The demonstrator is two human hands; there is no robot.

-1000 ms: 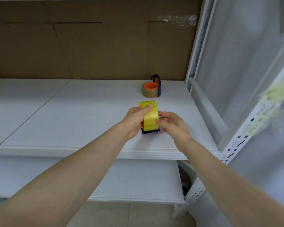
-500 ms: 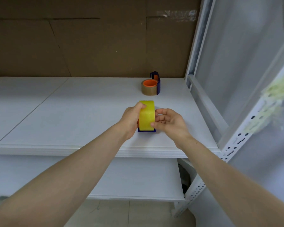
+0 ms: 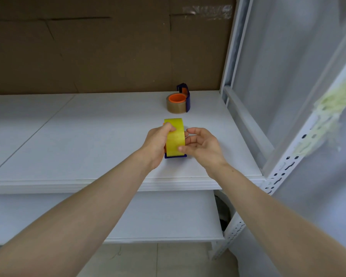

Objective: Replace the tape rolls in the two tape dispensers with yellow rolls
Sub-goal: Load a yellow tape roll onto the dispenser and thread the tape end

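Yellow roll [image 3: 174,136] stands on its edge near the front of the white shelf [image 3: 88,136], seated in a blue dispenser [image 3: 175,156] of which only the base shows, as a dark strip beneath the roll. A sliver of orange core [image 3: 165,124] shows at the roll's upper left. The left grip [image 3: 158,142] is clamped on the yellow roll: its thumb lies over the top left of the tape face and its fingers curl round the left side, though they are mostly hidden behind the roll. The right grip [image 3: 202,143] is also closed on the roll, more lightly, with the thumb tip pressed low on the right of the tape face and the curled fingers touching the right side. Both bare forearms reach in from the bottom of the view. Farther back on the same shelf, well apart from the hands, a brown roll [image 3: 176,106] lies flat with its orange hub facing up, held in a second blue dispenser [image 3: 188,99] whose frame rises along its right and rear. Brown cardboard [image 3: 88,56] backs the shelf, with a patch of clear tape [image 3: 208,11] near its top. A white slotted upright [image 3: 284,168] at the right carries a clump of pale yellow tape scraps [image 3: 328,116]. A lower shelf [image 3: 158,216] shows beneath the forearms.
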